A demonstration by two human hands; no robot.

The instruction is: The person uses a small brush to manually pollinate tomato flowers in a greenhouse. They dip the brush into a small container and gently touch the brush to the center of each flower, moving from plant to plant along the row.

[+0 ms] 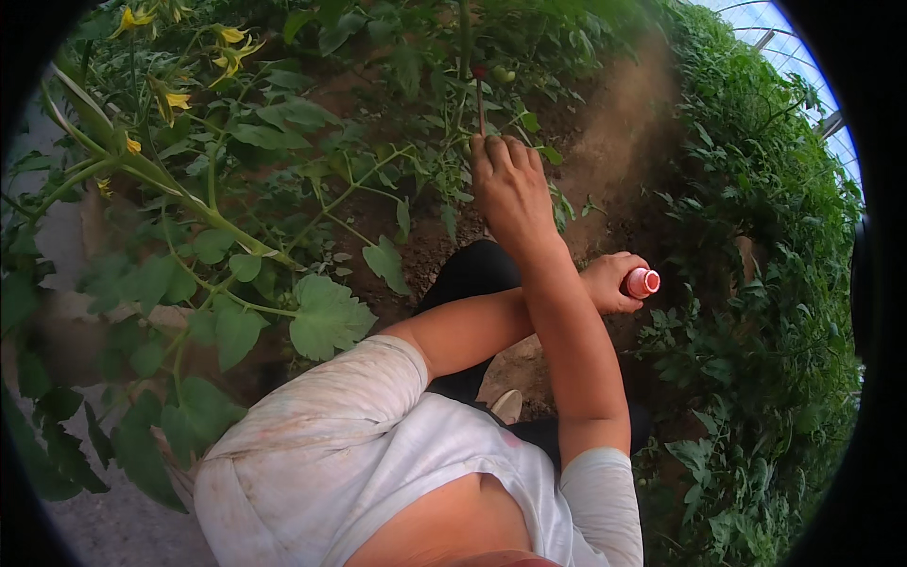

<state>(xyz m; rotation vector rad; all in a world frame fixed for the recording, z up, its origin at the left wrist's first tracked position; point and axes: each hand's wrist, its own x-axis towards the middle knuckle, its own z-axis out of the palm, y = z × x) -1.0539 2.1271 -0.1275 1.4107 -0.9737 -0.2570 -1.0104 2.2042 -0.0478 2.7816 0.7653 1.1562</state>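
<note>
My forearms cross, the right one passing over the left. In my right hand (511, 188) is a thin brown stick (480, 106) with a dark red tip (479, 72), pointing away from me. The tip is beside an upright tomato stem (464, 42) and a green tomato (503, 74); whether it touches the stem I cannot tell. Off to the right, my left hand (611, 282) is wrapped around a small bottle (643, 283). Its pinkish-red neck faces up uncapped, while the fingers hide most of its body.
Leafy tomato plants (765, 269) line the right side. Close on the left, a thick branch (191, 205) with broad leaves (329, 319) and yellow flowers (230, 57) reaches towards me. Brown soil (602, 156) runs between the rows. Clear greenhouse covering (772, 42) shows at upper right.
</note>
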